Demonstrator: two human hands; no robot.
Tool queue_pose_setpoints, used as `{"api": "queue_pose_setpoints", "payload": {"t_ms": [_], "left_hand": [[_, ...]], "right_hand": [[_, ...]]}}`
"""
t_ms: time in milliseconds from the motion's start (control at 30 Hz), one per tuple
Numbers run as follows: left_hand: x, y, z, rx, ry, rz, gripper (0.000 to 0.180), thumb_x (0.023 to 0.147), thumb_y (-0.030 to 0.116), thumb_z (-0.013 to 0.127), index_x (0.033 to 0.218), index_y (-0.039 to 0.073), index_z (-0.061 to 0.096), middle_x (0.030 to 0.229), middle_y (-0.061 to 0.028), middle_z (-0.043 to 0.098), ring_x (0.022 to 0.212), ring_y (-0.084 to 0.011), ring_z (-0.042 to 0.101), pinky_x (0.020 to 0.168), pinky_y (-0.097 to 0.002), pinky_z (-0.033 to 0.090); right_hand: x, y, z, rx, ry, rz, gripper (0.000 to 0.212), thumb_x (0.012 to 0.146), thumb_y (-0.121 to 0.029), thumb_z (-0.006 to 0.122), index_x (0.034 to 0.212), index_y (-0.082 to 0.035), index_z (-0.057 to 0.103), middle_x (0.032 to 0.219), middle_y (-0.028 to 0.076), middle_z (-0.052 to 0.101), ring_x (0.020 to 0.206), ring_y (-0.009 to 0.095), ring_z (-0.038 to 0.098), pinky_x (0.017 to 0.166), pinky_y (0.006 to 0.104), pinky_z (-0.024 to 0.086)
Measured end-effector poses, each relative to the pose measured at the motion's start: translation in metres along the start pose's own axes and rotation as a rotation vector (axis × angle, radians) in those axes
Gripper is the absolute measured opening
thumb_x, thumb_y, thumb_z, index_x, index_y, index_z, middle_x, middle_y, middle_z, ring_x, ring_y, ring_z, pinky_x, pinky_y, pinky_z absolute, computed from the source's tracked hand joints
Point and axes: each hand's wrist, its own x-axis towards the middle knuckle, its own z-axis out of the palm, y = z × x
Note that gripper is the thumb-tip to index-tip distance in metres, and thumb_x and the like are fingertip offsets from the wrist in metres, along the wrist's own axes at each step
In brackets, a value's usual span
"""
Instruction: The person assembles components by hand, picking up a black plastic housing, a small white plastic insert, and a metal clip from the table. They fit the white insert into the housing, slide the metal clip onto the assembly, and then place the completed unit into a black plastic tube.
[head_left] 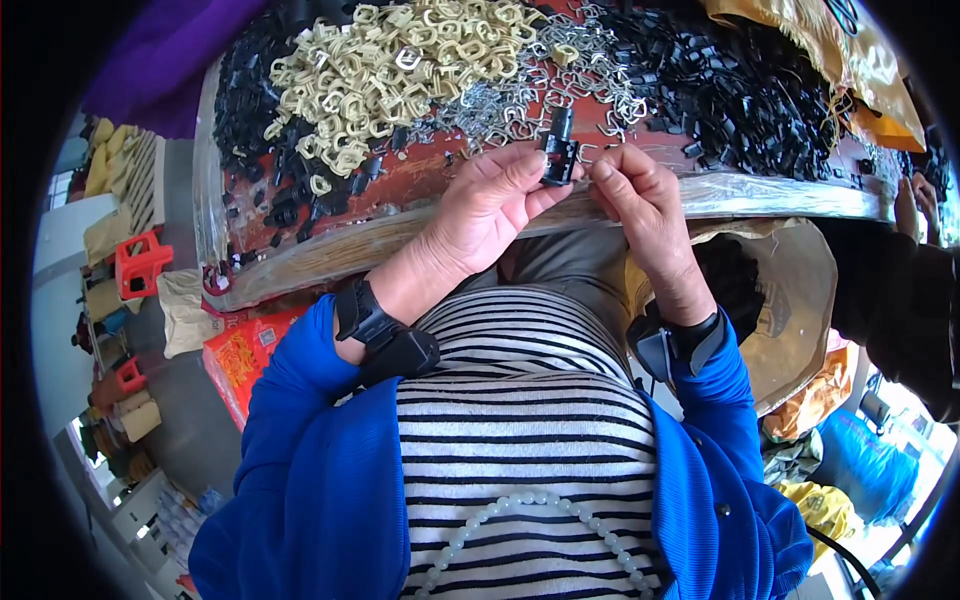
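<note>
Now, in the head view, my left hand [488, 200] clamps the black part [562, 150] between thumb and fingers, over the table's near edge [350, 241]. My right hand [645, 197] is just beside it, thumb and forefinger close together; whether they pinch anything, I cannot tell. The piece seems light, stiff, slightly slick, best held by its sides.

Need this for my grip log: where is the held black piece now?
In the head view, the black piece is above and right of centre, held in the left hand, with the right hand close on its right.
</note>
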Motion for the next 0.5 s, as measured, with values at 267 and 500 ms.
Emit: {"api": "queue_pose_setpoints", "payload": {"t_ms": [267,500], "left_hand": [[-0.014,0.000,-0.008,0.027,0.028,0.084,0.023,0.080,0.015,0.050,0.097,0.000,0.052,0.096,-0.0110,0.055,0.091,-0.0180,0.052,0.083,-0.0304,0.041],[-0.020,0.003,-0.013,0.000,-0.016,0.055,0.022,0.080,0.016,0.050,0.095,0.000,0.053,0.095,-0.0125,0.055,0.091,-0.0196,0.052,0.082,-0.0305,0.042]], "right_hand": [[0.001,0.001,0.024,0.068,0.092,-0.018,0.016,0.084,-0.016,0.045,0.075,-0.003,0.048,0.058,-0.004,0.040,0.050,0.003,0.030,0.044,0.0163,0.023],[-0.016,-0.008,0.013,0.080,-0.042,-0.012,0.017,0.083,-0.019,0.048,0.076,-0.004,0.047,0.064,-0.003,0.042,0.050,0.003,0.031,0.045,0.0167,0.024]]}}
